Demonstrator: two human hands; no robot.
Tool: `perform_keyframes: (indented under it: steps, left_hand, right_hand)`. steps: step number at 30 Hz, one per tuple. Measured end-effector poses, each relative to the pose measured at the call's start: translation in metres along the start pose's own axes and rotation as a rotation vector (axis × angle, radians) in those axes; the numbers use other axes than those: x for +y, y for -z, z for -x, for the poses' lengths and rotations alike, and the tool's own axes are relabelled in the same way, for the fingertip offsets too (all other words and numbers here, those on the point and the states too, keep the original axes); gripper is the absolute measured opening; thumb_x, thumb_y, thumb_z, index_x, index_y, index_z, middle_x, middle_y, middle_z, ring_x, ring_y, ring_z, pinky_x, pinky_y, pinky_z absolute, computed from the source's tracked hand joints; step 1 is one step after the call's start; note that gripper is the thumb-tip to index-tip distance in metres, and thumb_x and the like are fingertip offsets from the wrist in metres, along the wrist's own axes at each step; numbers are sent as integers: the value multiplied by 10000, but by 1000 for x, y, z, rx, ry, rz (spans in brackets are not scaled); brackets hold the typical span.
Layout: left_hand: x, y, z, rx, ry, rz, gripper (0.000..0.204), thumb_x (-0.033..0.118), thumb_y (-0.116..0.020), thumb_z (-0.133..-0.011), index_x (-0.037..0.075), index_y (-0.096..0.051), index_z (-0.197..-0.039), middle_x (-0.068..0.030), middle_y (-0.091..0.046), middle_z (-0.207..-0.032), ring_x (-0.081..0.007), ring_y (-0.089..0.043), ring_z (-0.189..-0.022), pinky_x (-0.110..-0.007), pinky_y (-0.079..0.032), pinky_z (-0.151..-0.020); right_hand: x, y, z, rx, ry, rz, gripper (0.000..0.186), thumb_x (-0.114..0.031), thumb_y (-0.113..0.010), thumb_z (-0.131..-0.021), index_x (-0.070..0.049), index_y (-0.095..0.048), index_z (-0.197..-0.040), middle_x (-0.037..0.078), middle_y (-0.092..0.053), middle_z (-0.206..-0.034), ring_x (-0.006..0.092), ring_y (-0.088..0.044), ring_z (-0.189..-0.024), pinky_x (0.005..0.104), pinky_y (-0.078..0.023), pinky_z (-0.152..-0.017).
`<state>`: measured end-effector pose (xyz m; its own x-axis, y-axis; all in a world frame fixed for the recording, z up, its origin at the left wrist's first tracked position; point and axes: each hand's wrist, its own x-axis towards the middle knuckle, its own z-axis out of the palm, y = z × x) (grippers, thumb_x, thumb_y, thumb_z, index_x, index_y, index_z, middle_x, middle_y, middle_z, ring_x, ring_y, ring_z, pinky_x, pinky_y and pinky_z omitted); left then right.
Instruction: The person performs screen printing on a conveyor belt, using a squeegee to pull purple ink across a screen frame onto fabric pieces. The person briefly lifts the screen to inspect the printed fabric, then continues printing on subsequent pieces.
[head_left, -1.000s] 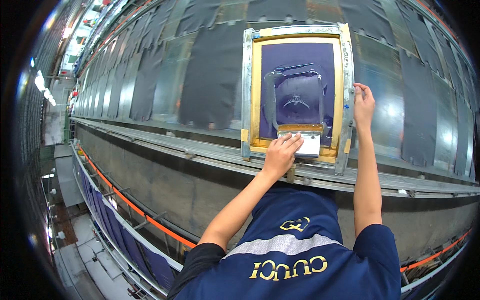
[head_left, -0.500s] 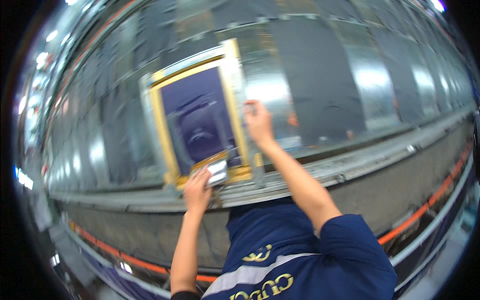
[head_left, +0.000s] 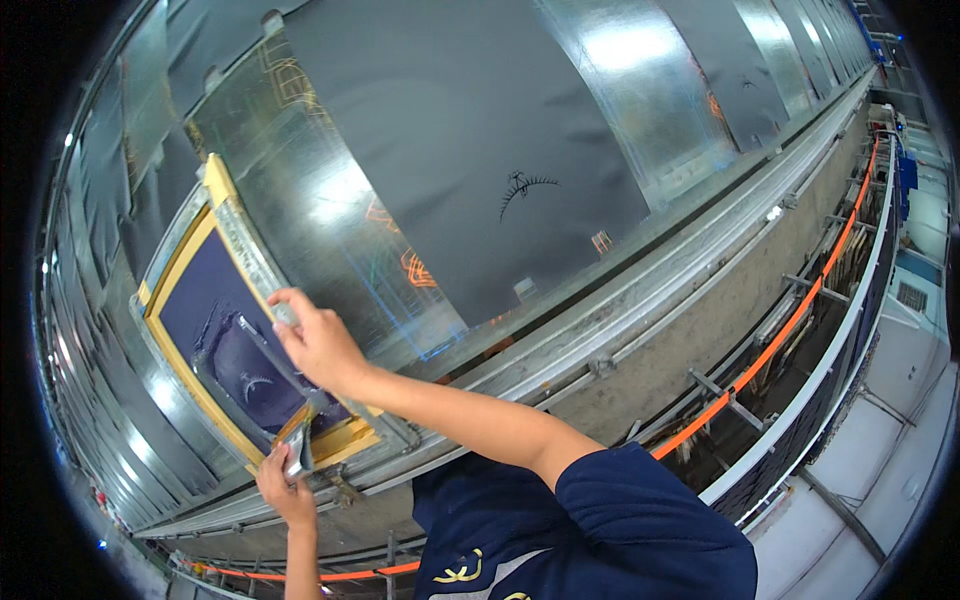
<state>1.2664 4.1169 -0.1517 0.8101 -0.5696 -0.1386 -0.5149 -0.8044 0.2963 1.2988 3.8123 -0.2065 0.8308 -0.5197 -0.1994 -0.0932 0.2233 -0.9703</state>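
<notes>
One hand, the left hand (head_left: pixel 287 490), is closed on the metal handle of a squeegee (head_left: pixel 299 450), its fingers curled around the near end with little gap between them and the thumb. The squeegee stands tilted at the near end of a screen-printing frame (head_left: pixel 243 238), its amber blade edge against the purple mesh (head_left: pixel 195 275), where a pale crescent motif (head_left: pixel 256 385) shows through wet-looking streaks.

The right hand (head_left: pixel 318 345) is at the frame's right-hand rail, forefinger bent at the top and the other fingers folded below it. A small grey piece (head_left: pixel 286 314) sits among these fingers; whether they grip it firmly or only touch it, I cannot tell.

The frame lies at the near edge of a long metal table (head_left: pixel 335 180), yellow tape along its border. Just to its right is a bare shiny strip, and beyond that a dark grey fabric panel (head_left: pixel 440 120) bearing a black crescent print (head_left: pixel 527 186). A metal guide rail (head_left: pixel 665 300) runs along the table's near side.
</notes>
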Motion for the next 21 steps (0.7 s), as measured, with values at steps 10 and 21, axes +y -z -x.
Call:
perform_keyframes:
  steps: [10,21]
  left_hand:
    - [-9,-1,-20,-131,-16,-36,379,33,-558,-782,3,-670,-1143,-191,-700,-1114,-405,-642,-1064,-471,-445,-954]
    - [-10,15,-28,-171,-12,-70,324,90,-624,-820,15,-676,-1130,-189,-694,-1071,-412,-633,-1013,-481,-463,-930]
  right_hand:
    - [11,12,-8,-77,-104,-156,279,-124,-614,-1018,-116,-525,-1282,100,-527,-614,250,-520,-492,404,-394,-528]
    - [-2,10,-7,-56,-178,-182,201,-143,-602,-1035,-130,-560,-1231,83,-565,-624,262,-603,-533,406,-447,-545]
